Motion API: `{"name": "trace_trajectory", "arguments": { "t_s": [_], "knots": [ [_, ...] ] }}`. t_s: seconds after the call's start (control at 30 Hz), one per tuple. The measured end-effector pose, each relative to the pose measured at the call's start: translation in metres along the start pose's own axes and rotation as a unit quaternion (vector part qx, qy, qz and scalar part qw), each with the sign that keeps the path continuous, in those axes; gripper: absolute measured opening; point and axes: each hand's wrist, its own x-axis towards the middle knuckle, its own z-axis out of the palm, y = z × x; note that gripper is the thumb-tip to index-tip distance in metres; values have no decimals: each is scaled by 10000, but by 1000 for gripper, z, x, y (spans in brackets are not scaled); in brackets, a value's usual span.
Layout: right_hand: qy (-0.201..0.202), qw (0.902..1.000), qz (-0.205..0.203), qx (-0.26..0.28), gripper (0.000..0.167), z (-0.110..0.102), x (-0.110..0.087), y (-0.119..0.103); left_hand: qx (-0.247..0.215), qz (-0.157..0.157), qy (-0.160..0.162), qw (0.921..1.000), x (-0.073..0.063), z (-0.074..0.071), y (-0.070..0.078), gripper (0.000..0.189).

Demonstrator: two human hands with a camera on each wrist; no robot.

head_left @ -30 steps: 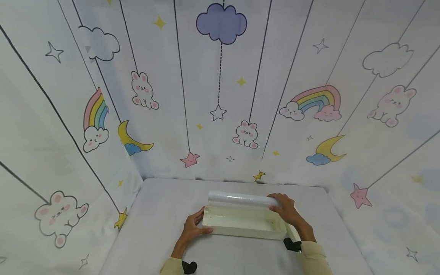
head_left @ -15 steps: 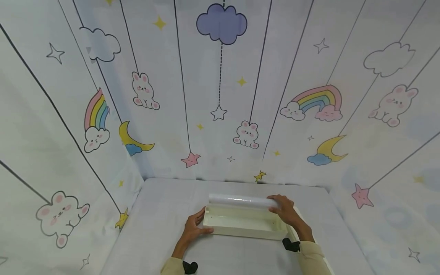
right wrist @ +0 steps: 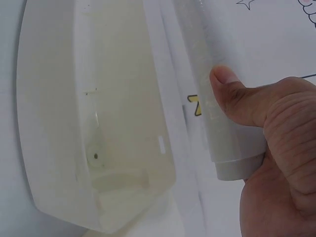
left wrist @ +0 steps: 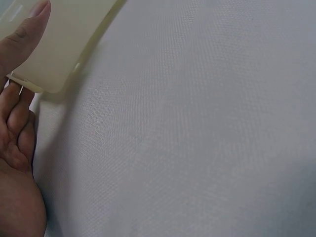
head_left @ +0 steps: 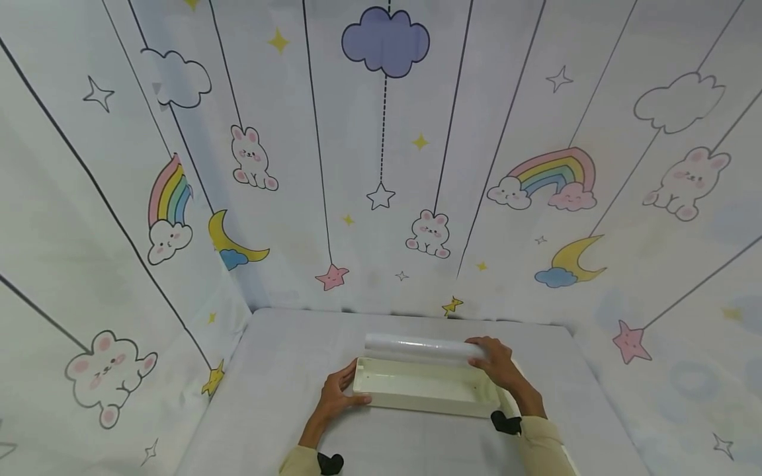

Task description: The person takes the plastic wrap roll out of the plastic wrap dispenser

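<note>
A long cream plastic box [head_left: 425, 401], open at the top, lies on the white-covered table. My left hand [head_left: 335, 398] grips its left end, with the thumb on the front wall and the fingers around the end; in the left wrist view the thumb [left wrist: 27, 37] lies on the box wall. Just behind and above the box is a glossy whitish roll of cling film [head_left: 417, 347]. My right hand [head_left: 499, 363] holds the roll by its right end. In the right wrist view, the end of the roll's core [right wrist: 240, 168] sticks out below the thumb, and the box interior [right wrist: 121, 98] holds nothing.
A cream strip [head_left: 510, 402], partly hidden by the right forearm, lies at the box's right end. White cloth walls with printed rabbits [head_left: 428, 235], stars and clouds stand behind and beside the table [head_left: 286, 357].
Almost nothing moves. The roll dips very slightly toward level between the first frame and now, with both hands keeping their hold; the whole view shifts a little.
</note>
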Motion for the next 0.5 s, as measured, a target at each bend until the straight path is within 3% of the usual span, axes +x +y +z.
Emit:
{"name": "trace_trajectory", "arguments": {
  "t_s": [0.23,0.5],
  "knots": [
    [369,9981,-497,-33,42,10,0,9,-2,69,18,10000,0,0,1,107],
    [166,9997,-200,46,41,5,7,2,77,60,23,9999,0,0,2,107]
  ]
}}
